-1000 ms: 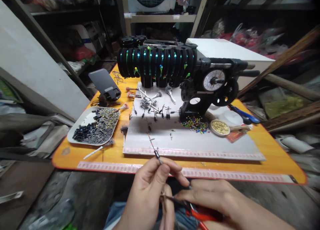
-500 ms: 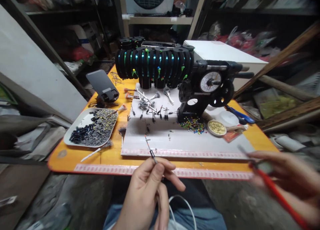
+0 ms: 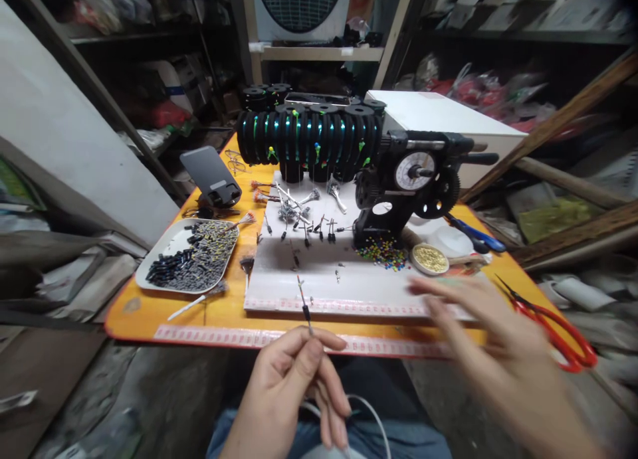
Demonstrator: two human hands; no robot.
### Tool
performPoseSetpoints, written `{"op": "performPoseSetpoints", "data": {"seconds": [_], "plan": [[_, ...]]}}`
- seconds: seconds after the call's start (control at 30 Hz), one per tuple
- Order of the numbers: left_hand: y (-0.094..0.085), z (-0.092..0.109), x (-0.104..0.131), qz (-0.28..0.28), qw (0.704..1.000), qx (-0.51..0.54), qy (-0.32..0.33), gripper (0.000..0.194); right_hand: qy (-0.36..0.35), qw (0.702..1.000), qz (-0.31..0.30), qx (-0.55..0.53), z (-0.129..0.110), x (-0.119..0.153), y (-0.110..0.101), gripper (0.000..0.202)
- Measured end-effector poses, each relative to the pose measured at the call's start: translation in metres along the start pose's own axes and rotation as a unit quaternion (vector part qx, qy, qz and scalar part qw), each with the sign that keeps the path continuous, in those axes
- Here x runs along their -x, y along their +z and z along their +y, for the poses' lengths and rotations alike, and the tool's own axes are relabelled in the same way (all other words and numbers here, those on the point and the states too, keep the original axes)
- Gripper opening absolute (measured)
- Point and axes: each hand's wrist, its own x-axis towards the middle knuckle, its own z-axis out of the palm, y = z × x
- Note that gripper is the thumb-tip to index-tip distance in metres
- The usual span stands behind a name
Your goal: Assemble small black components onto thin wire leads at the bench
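Observation:
My left hand [image 3: 294,379] is closed at the front edge of the table, thumb and fingertips pinching a thin wire-like piece with a black sleeve [image 3: 307,311]. The piece points up and away, and its far tip looks orange. My right hand [image 3: 493,353] is blurred by motion over the table's right front, fingers stretched out and apart, with nothing seen in them. Beside it, on the right edge of the table, lie red-handled scissors [image 3: 555,323] with the blades toward the board. A white cord [image 3: 376,419] curves over my lap.
A white board [image 3: 279,279] bears small black-sleeved pieces and white-handled tufts. Behind stands a black winding device with a dial [image 3: 415,171] and black spools [image 3: 309,137]. Around are a tray of small tubes [image 3: 144,279], coloured beads [image 3: 381,252], a gold-filled dish [image 3: 429,260], blue-handled pliers [image 3: 478,234] and a phone [image 3: 212,177].
My right hand has let go of the red-handled scissors, which now lie at the table's right edge, and has moved left over the board. My left hand still pinches the thin piece.

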Motion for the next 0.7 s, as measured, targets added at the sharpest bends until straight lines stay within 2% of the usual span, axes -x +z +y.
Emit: {"op": "performPoseSetpoints", "data": {"seconds": [0.03, 0.07, 0.13, 0.17, 0.23, 0.4, 0.5, 0.6, 0.7], "plan": [[-0.001, -0.001, 0.001, -0.005, 1.000, 0.000, 0.003, 0.023, 0.008, 0.996, -0.057, -0.075, -0.024, -0.010, 0.016, 0.023], [-0.003, -0.003, 0.001, -0.014, 1.000, 0.004, 0.011, 0.022, 0.023, 0.979, -0.130, -0.157, -0.044, -0.021, 0.031, 0.025], [-0.007, -0.008, 0.000, -0.030, 0.999, 0.020, 0.036, 0.025, 0.068, 0.918, -0.235, -0.312, -0.073, -0.039, 0.055, 0.025], [-0.010, -0.010, -0.001, -0.027, 0.998, 0.027, 0.049, 0.028, 0.086, 0.886, -0.268, -0.369, -0.082, -0.046, 0.064, 0.023], [-0.014, -0.012, -0.002, 0.003, 0.998, 0.028, 0.063, 0.035, 0.097, 0.856, -0.290, -0.416, -0.090, -0.054, 0.075, 0.018], [-0.016, -0.003, -0.002, 0.097, 0.993, -0.049, 0.040, 0.048, 0.093, 0.836, -0.296, -0.452, -0.088, -0.055, 0.080, 0.016], [-0.013, 0.005, -0.001, 0.136, 0.984, -0.111, 0.039, 0.047, 0.124, 0.793, -0.317, -0.505, -0.087, -0.053, 0.081, 0.023], [-0.013, 0.008, 0.001, 0.130, 0.982, -0.134, 0.026, 0.051, 0.167, 0.747, -0.341, -0.545, -0.087, -0.053, 0.084, 0.026], [-0.019, 0.003, 0.004, 0.094, 0.983, -0.155, -0.012, 0.061, 0.193, 0.722, -0.344, -0.569, -0.088, -0.053, 0.087, 0.033]]}}
